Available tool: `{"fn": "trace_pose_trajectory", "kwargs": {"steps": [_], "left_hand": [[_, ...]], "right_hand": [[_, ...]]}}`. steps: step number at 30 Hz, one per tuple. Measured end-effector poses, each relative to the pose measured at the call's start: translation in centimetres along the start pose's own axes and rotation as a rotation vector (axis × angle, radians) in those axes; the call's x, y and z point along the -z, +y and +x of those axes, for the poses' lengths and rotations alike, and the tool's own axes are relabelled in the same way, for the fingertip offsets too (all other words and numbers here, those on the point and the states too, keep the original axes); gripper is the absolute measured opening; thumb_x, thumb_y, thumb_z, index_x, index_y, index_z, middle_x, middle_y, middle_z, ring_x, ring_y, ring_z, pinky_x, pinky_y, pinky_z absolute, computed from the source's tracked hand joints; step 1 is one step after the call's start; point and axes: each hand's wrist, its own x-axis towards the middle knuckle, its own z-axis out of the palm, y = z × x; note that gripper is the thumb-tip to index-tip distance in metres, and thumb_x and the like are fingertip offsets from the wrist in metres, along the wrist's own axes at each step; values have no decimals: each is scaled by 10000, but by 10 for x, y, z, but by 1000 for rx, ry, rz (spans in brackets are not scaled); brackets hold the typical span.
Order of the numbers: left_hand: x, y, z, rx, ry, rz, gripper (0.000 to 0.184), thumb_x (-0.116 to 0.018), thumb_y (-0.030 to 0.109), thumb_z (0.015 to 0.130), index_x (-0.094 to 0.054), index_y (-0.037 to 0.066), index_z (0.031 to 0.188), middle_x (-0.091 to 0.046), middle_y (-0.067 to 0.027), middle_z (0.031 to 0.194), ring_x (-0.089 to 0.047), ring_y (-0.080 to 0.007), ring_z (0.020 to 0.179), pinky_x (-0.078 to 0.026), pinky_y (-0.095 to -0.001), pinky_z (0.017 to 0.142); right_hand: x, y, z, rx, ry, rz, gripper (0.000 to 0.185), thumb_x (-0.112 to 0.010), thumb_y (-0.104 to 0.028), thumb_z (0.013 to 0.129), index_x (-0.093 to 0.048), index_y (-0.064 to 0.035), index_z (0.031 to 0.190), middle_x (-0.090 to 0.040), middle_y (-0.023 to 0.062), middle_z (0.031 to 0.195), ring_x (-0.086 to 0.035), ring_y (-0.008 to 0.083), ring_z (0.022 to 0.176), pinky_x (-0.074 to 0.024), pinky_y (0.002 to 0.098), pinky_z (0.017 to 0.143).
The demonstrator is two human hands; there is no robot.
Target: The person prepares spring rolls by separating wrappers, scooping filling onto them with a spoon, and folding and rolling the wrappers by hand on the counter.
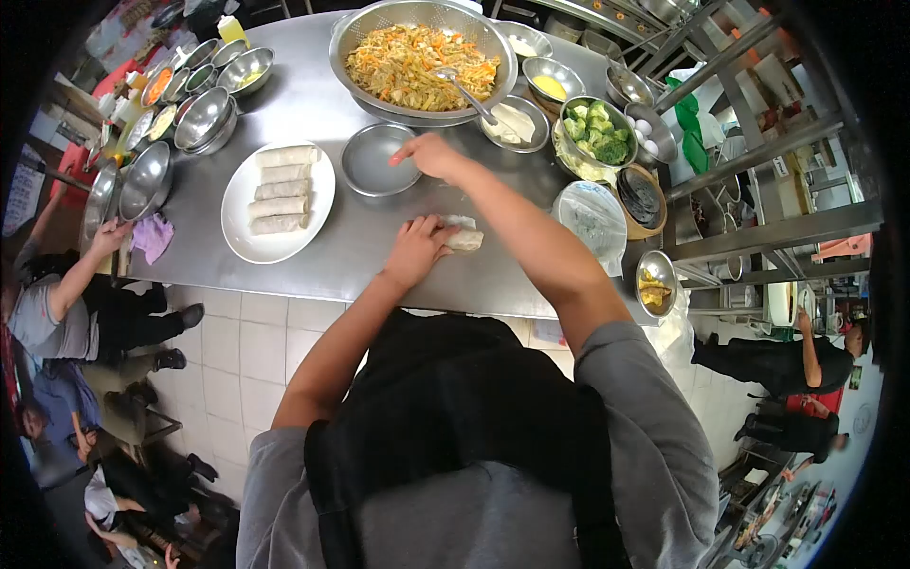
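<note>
My left hand (417,248) rests on the steel table, its fingers closed over a partly rolled spring roll (464,237) in a pale wrapper. My right hand (431,156) reaches across to the right rim of a shallow metal bowl (365,171) that seems to hold a thin liquid. Its index finger stretches out over the bowl, and nothing shows in that hand. To the left, several finished spring rolls (282,190) lie in a column on a white oval plate (237,223).
Behind the bowl stands a large colander (498,43) of shredded vegetable filling (408,71). A spoon (466,93) leans in it. Bowls with broccoli (607,142) and eggs (645,133) line the right side. Metal bowls (204,119) and a purple cloth (152,235) sit left. A co-worker's hand (112,237) touches the table's left end.
</note>
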Motion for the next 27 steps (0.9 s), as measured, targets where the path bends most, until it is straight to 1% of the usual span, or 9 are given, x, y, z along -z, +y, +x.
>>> {"fn": "trace_pose_trajectory", "kwargs": {"steps": [2,5,7,10,13,16,19,22,27], "left_hand": [[1,-2,1,-39,8,12,476,-720,240,831,-635,201,1298,-550,-45,1124,-524,-244,1091,-426,-398,902],[10,11,-5,-20,5,40,476,-669,202,848,-622,213,1322,-549,-45,1123,-532,-241,1084,-438,-392,884],[1,11,-13,-36,66,88,481,-654,194,858,-613,221,1336,-557,-51,1141,-546,-249,1069,-445,-393,876],[-4,14,-22,-55,135,136,496,-604,163,868,-597,224,1360,-559,-57,1168,-557,-250,1070,-449,-396,894],[-9,16,-26,-69,160,188,526,-558,146,872,-570,217,1392,-554,-59,1186,-552,-243,1104,-441,-400,938],[-12,22,-30,-52,160,208,553,-550,157,867,-545,209,1418,-548,-58,1197,-539,-237,1144,-423,-406,982],[-11,24,-31,-40,152,227,574,-546,167,869,-517,203,1442,-541,-55,1205,-525,-232,1168,-406,-407,1004],[-10,26,-30,-40,165,218,582,-536,161,876,-500,199,1456,-534,-57,1211,-519,-231,1172,-399,-411,1008],[-9,26,-31,-34,145,246,584,-521,145,883,-490,194,1464,-532,-63,1207,-516,-233,1169,-397,-420,1006]], "right_hand": [[17,-6,-21,-200,-51,347,312,-553,-17,838,-809,-165,939,-729,81,969,-639,206,876,-523,364,785],[33,6,-62,-97,-179,312,290,-559,-16,846,-800,-124,967,-721,81,962,-619,218,860,-515,397,782],[33,46,-79,379,-188,-20,299,-549,-47,878,-798,-166,994,-670,78,1004,-589,240,904,-496,390,783],[14,76,-115,387,-69,-367,282,-559,-136,916,-791,-255,1023,-595,60,1028,-560,245,984,-463,364,830],[12,74,-133,474,-157,-750,320,-546,-198,937,-745,-368,1123,-546,54,1026,-538,242,1050,-433,380,902],[16,70,-140,550,-74,-914,469,-613,-171,873,-655,-435,1258,-519,22,984,-531,203,1019,-423,382,890],[23,54,-133,523,-127,-1016,499,-562,-192,904,-600,-467,1318,-512,20,980,-534,194,1014,-415,380,856],[2,64,-120,745,-73,-1000,525,-559,-165,898,-596,-474,1321,-523,19,982,-539,191,1006,-408,366,830],[13,45,-98,555,58,-880,473,-583,-82,866,-700,-380,1216,-542,38,1002,-531,217,1035,-428,404,856]]}}
